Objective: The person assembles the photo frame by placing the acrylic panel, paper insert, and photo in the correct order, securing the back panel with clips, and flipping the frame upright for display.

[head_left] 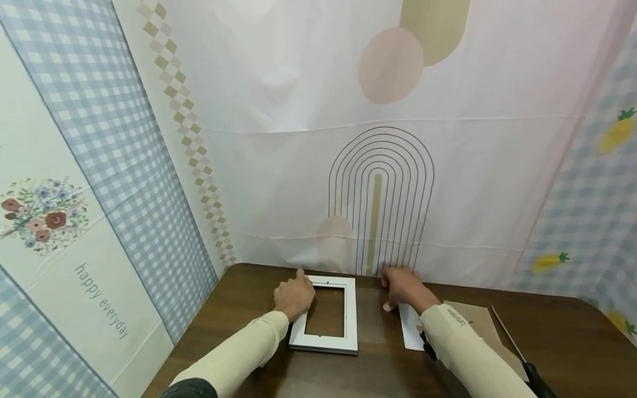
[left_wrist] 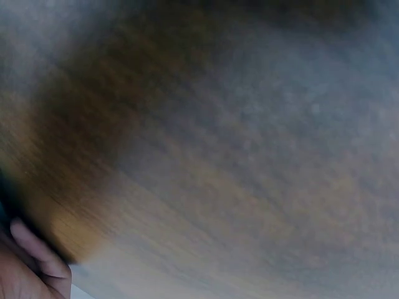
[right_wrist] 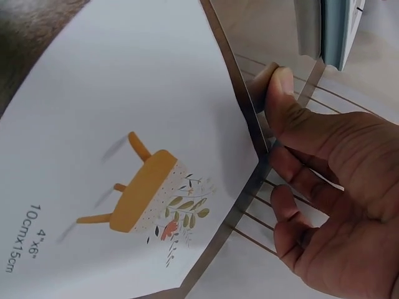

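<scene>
- White picture frame (head_left: 350, 316), lying on a brown wooden table (head_left: 236, 331), brown showing through its opening
- Left hand (head_left: 293, 297) on the frame's left side, fingers bent over the rim and holding it
- Right hand (head_left: 405, 287) to the right of the frame, well apart from the left, thumb and fingers bent at the far end of a white paper sheet (head_left: 412, 333); whether they pinch its corner or only touch it, I cannot tell
- Further right of the frame, a brown card (head_left: 473, 319) and a long thin tool (head_left: 532, 375) with a black handle; behind the frame hangs a patterned cloth (head_left: 278, 193)
- Good handling would probably mean steadying the frame lightly with the left hand while the right takes the sheet by its edges, without creasing the corner
- The head view alone gives the whole layout around the frame; only the right wrist view shows the sheet's print, a yellow chair with flowers and the sizes 4"x6" and 10cmx15cm; the left wrist view is mostly blurred tabletop, with part of the left hand in its lower left corner
</scene>
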